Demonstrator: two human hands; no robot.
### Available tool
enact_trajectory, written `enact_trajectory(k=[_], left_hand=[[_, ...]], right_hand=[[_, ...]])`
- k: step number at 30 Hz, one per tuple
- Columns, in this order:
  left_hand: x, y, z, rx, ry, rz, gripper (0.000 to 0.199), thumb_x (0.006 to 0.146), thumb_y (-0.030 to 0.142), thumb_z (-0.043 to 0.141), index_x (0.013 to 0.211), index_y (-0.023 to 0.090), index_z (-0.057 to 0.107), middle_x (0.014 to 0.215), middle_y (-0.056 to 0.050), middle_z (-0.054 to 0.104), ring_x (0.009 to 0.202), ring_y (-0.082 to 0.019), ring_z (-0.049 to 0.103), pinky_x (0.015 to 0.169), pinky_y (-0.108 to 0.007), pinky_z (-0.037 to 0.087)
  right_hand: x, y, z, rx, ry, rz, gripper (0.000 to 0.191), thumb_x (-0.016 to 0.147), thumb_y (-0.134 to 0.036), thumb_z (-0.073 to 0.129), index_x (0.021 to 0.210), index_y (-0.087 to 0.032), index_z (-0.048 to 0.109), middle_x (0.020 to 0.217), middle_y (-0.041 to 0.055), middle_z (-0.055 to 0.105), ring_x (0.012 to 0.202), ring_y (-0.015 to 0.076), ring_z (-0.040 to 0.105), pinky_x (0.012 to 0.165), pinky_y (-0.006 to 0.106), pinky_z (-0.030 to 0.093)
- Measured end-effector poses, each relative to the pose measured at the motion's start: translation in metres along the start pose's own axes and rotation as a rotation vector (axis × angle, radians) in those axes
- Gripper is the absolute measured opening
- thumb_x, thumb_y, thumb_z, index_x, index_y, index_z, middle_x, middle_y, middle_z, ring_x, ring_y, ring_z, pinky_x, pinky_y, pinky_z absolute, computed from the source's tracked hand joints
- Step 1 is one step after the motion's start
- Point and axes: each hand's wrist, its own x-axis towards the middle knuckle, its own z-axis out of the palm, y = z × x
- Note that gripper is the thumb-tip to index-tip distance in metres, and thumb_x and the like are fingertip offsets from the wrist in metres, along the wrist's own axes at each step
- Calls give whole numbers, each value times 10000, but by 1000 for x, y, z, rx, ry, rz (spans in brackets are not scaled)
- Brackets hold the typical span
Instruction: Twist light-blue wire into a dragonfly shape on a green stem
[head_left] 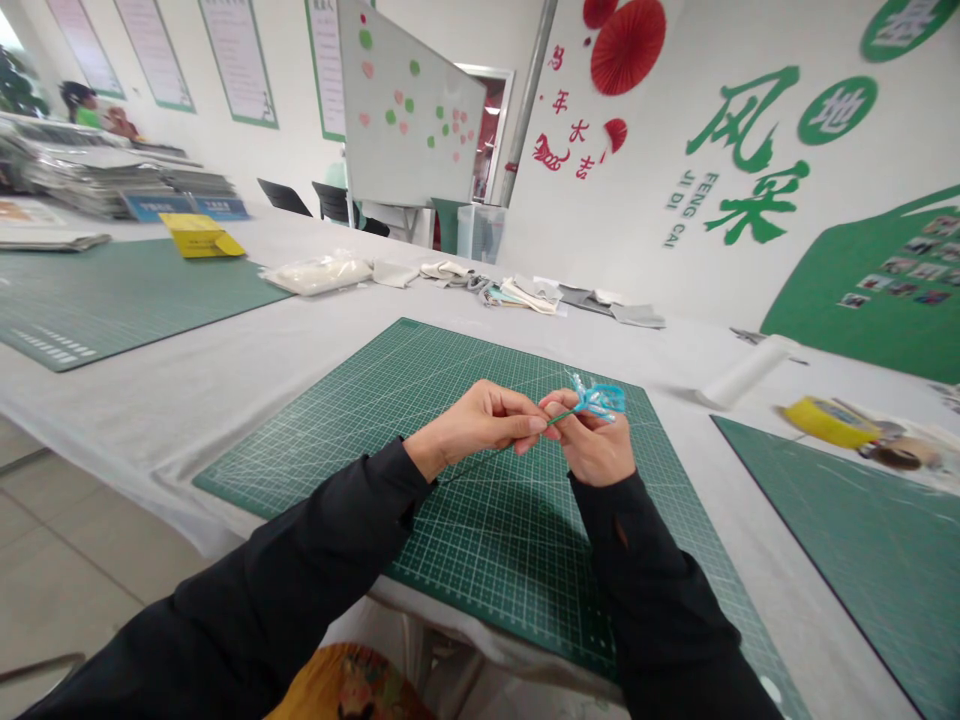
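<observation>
Wire flower (598, 398): blue loops stand formed on a green stem (559, 420). We find left hand (472, 428) and right hand (589, 440) pinched closed on it, above a green cutting mat (315, 445). We cannot confirm the binding is finished.

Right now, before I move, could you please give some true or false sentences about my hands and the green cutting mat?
The left hand pinches a thin green stem: true.
A blue twisted flower-shaped piece lies flat on the green gridded cutting mat: false, the right hand holds it above the mat.
Both sleeves are short: false, they are long black sleeves.
A yellow roll of tape lies to the right of that mat: true.
</observation>
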Motion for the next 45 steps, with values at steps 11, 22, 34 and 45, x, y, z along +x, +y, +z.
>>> enact_trajectory(k=[11,22,34,45], left_hand=[[1,0,4,87,-1,107,261,849,310,552,839,87,687,559,26,461,555,-74,402,558,-227,304],[1,-2,10,173,25,145,277,892,312,478,877,88,639,560,49,368,495,-55,318,474,-200,270],[-2,-2,17,545,141,330,253,899,260,465,934,117,671,787,-57,658,733,-139,576,686,-256,457],[-3,1,16,501,114,288,280,907,266,451,928,82,662,620,15,477,550,-74,344,525,-216,296]], right_hand=[[0,1,-2,-21,53,1,200,697,-368,732,777,-186,714,564,-5,582,520,118,489,484,280,385],[1,-2,-1,10,87,-9,182,675,-352,750,736,-184,714,570,-3,596,504,105,487,457,263,369],[3,-6,2,36,127,-7,133,660,-305,756,716,-187,727,543,-7,612,436,74,461,422,234,350],[3,-8,4,6,166,0,170,645,-336,758,679,-177,709,566,3,616,446,75,472,403,223,347]])
